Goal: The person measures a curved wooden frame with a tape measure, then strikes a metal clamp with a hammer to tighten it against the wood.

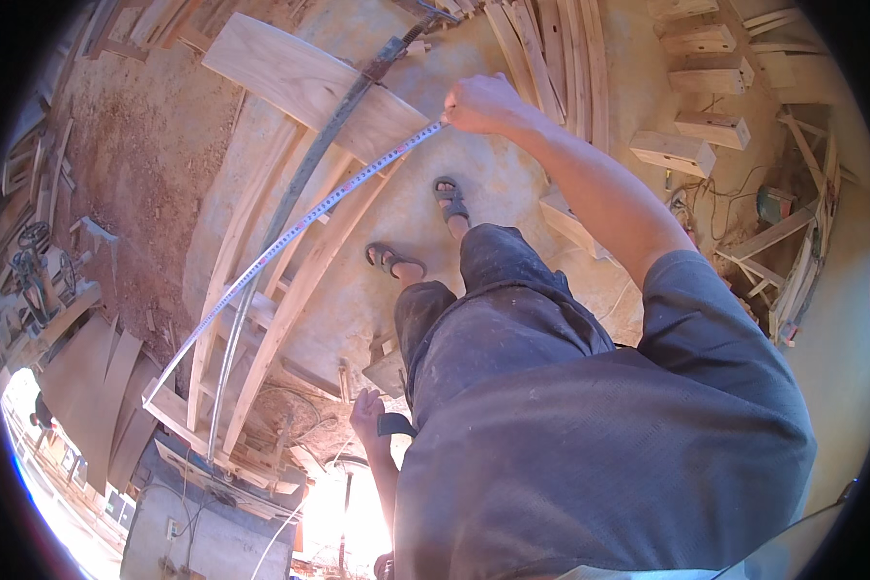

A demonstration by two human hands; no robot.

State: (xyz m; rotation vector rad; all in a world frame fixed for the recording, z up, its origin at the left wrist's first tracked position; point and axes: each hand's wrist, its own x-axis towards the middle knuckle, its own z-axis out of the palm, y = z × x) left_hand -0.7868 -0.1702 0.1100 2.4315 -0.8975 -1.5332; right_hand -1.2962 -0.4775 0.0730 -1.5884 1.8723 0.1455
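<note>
My right hand (480, 104) is closed on one end of a tape measure (304, 224), whose pale marked blade runs stretched across a wooden frame (300, 300) to its far lower-left end. The hand hides the grip itself. Beneath the blade, near that hand, a wide wooden board (304, 82) lies across the frame. A long metal bar clamp (327, 140) passes over the board and along the frame. By my left thigh, my left hand (365, 416) hangs with curled fingers and a dark band at its wrist; nothing shows in it.
Several wooden blocks (672, 150) stand on the floor at the right, near cables. Long timber strips (556, 58) lie at the back. My sandalled feet (396, 259) are beside the frame. Sheets of board (87, 387) lean at the left.
</note>
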